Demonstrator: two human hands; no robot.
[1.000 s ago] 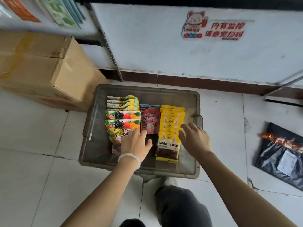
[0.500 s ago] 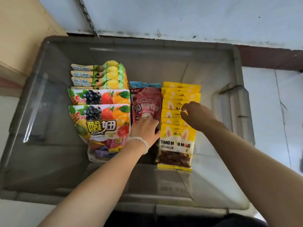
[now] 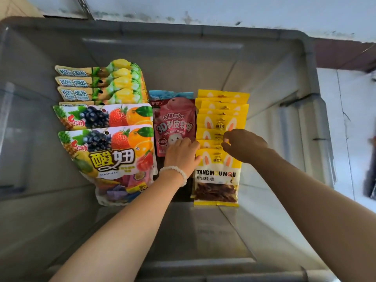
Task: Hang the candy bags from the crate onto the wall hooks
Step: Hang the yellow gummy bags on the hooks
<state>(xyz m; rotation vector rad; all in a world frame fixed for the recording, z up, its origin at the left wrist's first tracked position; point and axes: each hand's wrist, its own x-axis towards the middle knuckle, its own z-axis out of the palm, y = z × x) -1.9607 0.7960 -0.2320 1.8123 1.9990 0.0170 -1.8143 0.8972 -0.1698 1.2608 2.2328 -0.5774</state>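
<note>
Bags (image 3: 217,174) lengthwise, tops toward crate's (image 3: 183,33) far wall.

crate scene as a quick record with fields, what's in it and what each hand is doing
container: grey crate on the floor by a wall
left column: fruit bags, overlapped, with green-yellow bags behind
middle: pink bag, a blue one behind it
right column: yellow bags, overlapped in a row
left hand: rests on the pink bag's lower part, fingers fairly straight
right hand: fingers curled at the yellow bags' tops, grip unclear
hung so far: no hooks in view
</note>
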